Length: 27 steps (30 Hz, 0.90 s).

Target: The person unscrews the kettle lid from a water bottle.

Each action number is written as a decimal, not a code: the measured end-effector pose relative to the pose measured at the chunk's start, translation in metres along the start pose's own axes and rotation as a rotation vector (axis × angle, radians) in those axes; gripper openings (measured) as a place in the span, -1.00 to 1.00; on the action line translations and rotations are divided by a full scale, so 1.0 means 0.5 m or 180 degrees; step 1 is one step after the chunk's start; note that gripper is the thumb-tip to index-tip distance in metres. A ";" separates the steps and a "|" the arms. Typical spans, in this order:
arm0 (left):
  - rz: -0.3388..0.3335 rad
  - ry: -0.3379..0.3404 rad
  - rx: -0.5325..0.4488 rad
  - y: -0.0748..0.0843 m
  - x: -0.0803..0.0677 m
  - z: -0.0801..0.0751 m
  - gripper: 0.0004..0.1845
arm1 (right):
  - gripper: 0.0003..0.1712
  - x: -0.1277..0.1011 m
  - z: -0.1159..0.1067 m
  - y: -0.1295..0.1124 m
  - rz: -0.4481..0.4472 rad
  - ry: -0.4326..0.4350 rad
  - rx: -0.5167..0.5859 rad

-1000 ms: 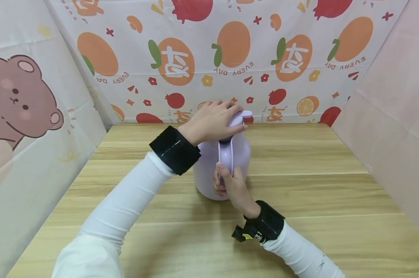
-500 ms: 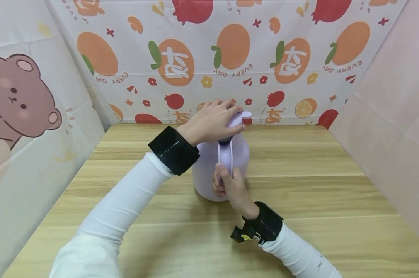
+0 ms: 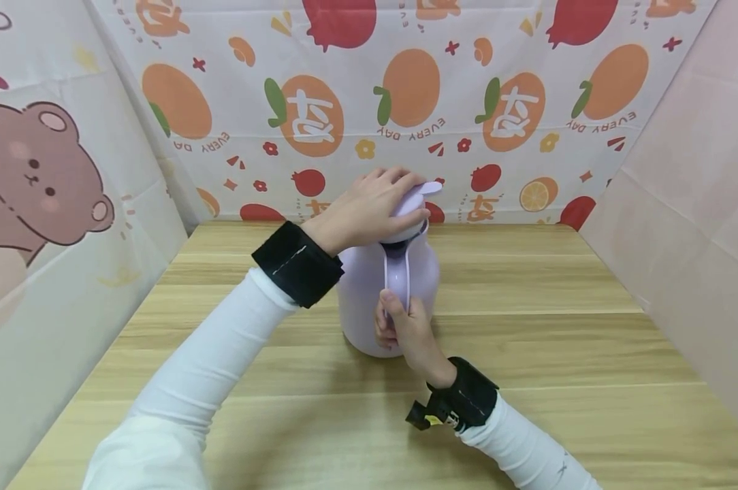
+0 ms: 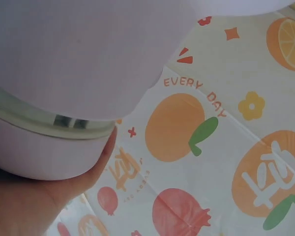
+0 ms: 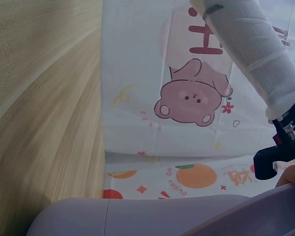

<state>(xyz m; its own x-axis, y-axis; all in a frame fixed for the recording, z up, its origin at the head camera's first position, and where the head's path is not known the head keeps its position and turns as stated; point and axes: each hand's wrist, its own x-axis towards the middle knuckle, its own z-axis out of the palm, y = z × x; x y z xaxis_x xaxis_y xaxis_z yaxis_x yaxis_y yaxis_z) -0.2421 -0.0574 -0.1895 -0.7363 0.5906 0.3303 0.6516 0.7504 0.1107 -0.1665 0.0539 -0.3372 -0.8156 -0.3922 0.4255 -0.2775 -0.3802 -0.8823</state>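
Light wood-grain counter [image 3: 528, 340], planks running left to right, evenly lit, soft shadows only. Enclosed on three sides by hung cloths. Back cloth [image 3: 406, 102] white, printed with oranges, pomegranates, small flowers, upside-down "EVERY DAY" lettering. Left cloth [image 3: 44, 204] pale, printed with brown bear [image 3: 35, 177], faint creases. Right cloth [image 3: 694, 204] plain pale pink, folds visible. Seen again from right wrist view: bear print [image 5: 191, 101], fruit print below, wood grain [image 5: 39, 123] alongside.

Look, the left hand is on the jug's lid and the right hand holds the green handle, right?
Nearly. The handle is pale purple, like the jug, not green; the head view shows it. The left hand does grip the lid, and the right hand does hold the handle.
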 end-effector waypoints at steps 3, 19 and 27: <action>0.0040 0.0153 -0.0190 -0.003 -0.004 -0.002 -0.45 | -0.46 -0.001 0.000 0.000 0.0017 0.0010 -0.0002; 0.0170 0.1287 -0.1591 -0.025 -0.031 -0.010 -0.48 | -0.45 -0.001 0.001 0.000 -0.0012 -0.0007 0.0028; 0.0211 0.1655 -0.2401 -0.038 -0.054 -0.012 -0.35 | -0.44 -0.002 0.001 -0.002 0.0024 0.0052 -0.0049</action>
<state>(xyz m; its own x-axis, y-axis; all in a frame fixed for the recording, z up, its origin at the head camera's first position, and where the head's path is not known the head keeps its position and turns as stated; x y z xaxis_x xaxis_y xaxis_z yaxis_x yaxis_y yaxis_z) -0.2336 -0.0893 -0.1950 -0.6374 0.2807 0.7176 0.7705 0.2193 0.5986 -0.1652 0.0544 -0.3366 -0.8259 -0.3810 0.4156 -0.2791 -0.3643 -0.8885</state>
